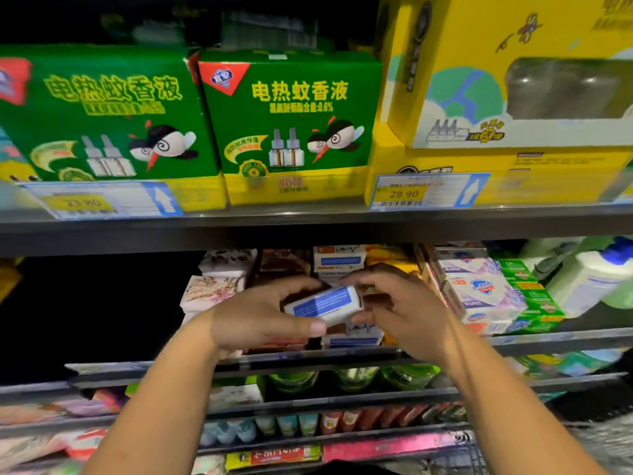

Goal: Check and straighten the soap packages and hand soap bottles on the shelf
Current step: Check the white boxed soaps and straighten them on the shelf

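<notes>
Mid-task, I reckon. Left grip [260,317] & right grip [400,313] both curl round one white-blue soap box [323,305], held tilted just in front of the middle stack on the shelf [548,337]. It's not yet set back in. Floral packs [212,289] to the left look approx square. Safeguard packs [486,293] and green packs [534,296] sit angled. Bottles [589,279] far right are blurred, can't tell if straight. Prob. most of the row + bottles still to do.
</notes>
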Tool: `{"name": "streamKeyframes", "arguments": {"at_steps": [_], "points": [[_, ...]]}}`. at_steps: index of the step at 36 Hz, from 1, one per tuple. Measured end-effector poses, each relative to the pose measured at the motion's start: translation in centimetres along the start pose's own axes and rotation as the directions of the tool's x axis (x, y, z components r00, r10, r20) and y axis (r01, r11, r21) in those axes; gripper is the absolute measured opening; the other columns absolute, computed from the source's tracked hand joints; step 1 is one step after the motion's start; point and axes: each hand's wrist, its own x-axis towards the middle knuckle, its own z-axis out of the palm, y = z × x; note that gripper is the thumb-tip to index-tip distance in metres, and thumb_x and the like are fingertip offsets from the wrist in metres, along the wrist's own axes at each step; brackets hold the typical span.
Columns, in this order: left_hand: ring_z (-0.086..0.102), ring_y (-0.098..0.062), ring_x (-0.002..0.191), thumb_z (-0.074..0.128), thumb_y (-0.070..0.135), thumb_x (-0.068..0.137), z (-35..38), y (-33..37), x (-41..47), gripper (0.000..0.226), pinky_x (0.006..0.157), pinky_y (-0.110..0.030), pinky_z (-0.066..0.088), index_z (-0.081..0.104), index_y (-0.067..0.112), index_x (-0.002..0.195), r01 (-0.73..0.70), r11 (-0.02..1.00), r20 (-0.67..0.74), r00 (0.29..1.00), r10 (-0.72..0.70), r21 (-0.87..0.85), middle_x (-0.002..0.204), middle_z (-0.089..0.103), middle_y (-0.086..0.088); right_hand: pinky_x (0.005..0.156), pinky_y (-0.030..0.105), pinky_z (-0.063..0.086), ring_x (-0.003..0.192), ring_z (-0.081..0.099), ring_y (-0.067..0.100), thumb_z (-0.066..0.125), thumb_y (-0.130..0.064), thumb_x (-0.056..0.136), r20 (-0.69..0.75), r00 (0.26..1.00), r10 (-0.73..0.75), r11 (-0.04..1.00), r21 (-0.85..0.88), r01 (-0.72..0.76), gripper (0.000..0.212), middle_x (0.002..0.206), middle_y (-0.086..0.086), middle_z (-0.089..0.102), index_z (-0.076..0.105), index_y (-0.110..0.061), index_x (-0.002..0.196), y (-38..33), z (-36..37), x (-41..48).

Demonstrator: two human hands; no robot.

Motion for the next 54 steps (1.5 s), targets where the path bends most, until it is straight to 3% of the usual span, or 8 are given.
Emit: {"name": "streamKeyframes", "arguments": {"at_steps": [3, 8, 15, 23, 28, 32, 43, 54], "points": [[0.039, 0.003, 0.131, 0.074, 0.08, 0.056, -1.1, -0.1, -0.3, 0.116, 0.111, -0.022, 0.031, 0.032, 0.03, 0.152, 0.032, 0.981, -0.001, 0.999, -0.033, 0.19, 0.15, 0.032, 0.023, 0.084, 0.016, 0.053, 0.105, 0.064, -0.001, 0.066, 0.011, 0.084, -0.023, 0.996, -0.082, 0.997, -0.014, 0.082, 0.066, 0.116, -0.011, 0.065, 0.066, -0.053, 0.101, -0.1, 2.1, 0.8], [0.052, 0.007, 0.107, 0.088, 0.036, 0.07, -3.1, -2.2, -2.1, 0.079, 0.081, 0.001, 0.038, 0.047, 0.031, 0.136, 0.014, 0.995, -0.147, 0.989, 0.001, 0.098, 0.127, 0.048, 0.021, 0.09, 0.017, 0.052, 0.108, 0.064, -0.004, 0.071, 0.003, 0.085, 0.061, 0.997, -0.046, 0.996, 0.081, 0.041, 0.065, 0.11, -0.028, 0.066, 0.064, -0.059, 0.105, -1.0, 4.9, 2.6], [0.061, -0.005, 0.107, 0.084, 0.046, 0.065, -6.5, -8.7, -5.8, 0.06, 0.081, -0.018, 0.049, 0.058, 0.04, 0.12, -0.09, 0.996, -0.371, 0.925, 0.083, -0.002, 0.122, 0.061, 0.012, 0.095, 0.033, 0.05, 0.12, 0.057, 0.013, 0.048, -0.072, 0.081, 0.134, 0.984, 0.119, 0.884, -0.466, -0.043, 0.062, 0.13, -0.011, 0.063, 0.042, -0.053, 0.14, -0.9, 10.4, 6.0], [0.055, -0.013, 0.105, 0.094, 0.013, 0.06, -11.7, -16.8, -9.1, 0.076, 0.087, -0.005, 0.038, 0.059, 0.021, 0.127, 0.037, 0.965, -0.629, 0.764, 0.14, 0.26, 0.109, 0.052, 0.012, 0.071, 0.025, 0.036, 0.114, 0.052, 0.018, 0.037, -0.055, 0.103, 0.275, 0.951, 0.143, 0.815, -0.578, 0.044, 0.046, 0.125, -0.005, 0.058, 0.039, -0.04, 0.146, -3.6, 17.8, 7.9], [0.057, -0.026, 0.112, 0.094, 0.011, 0.059, -14.0, -20.7, -9.3, 0.079, 0.099, -0.036, 0.048, 0.061, 0.015, 0.131, 0.105, 0.932, -0.607, 0.783, 0.138, 0.347, 0.115, 0.053, 0.002, 0.103, 0.029, 0.036, 0.131, 0.04, 0.017, 0.039, -0.044, 0.105, 0.176, 0.982, -0.074, 0.775, -0.609, 0.167, 0.029, 0.139, -0.005, 0.048, 0.049, -0.042, 0.132, -2.6, 20.2, 8.4], [0.049, -0.016, 0.122, 0.085, -0.004, 0.067, -13.9, -21.7, -8.5, 0.065, 0.083, 0.001, 0.039, 0.059, 0.022, 0.121, 0.01, 0.984, -0.51, 0.856, 0.085, 0.18, 0.123, 0.049, 0.009, 0.114, 0.025, 0.023, 0.141, 0.03, 0.017, 0.047, -0.035, 0.099, 0.121, 0.959, -0.255, 0.793, -0.541, 0.279, 0.039, 0.149, -0.008, 0.041, 0.05, -0.037, 0.138, -2.0, 20.6, 8.8], [0.036, -0.005, 0.138, 0.069, 0.036, 0.09, -14.4, -21.2, -7.8, 0.061, 0.11, -0.022, 0.034, 0.045, 0.029, 0.146, 0.089, 0.952, -0.228, 0.973, -0.021, 0.292, 0.148, 0.041, 0.013, 0.113, 0.034, 0.036, 0.132, 0.041, 0.023, 0.041, -0.051, 0.098, 0.083, 0.986, -0.144, 0.755, -0.635, 0.163, 0.049, 0.142, -0.002, 0.048, 0.043, -0.038, 0.145, -1.6, 20.6, 8.8], [0.057, -0.016, 0.109, 0.052, 0.05, 0.097, -12.9, -18.5, -7.5, 0.046, 0.087, -0.027, 0.048, 0.048, 0.027, 0.137, 0.21, 0.804, -0.411, 0.91, 0.046, 0.556, 0.128, 0.059, 0.0, 0.117, 0.05, 0.028, 0.137, 0.036, 0.025, 0.035, -0.066, 0.093, 0.155, 0.987, -0.049, 0.763, -0.632, 0.137, 0.055, 0.147, 0.001, 0.045, 0.056, -0.038, 0.136, -1.5, 19.3, 9.2]]}}
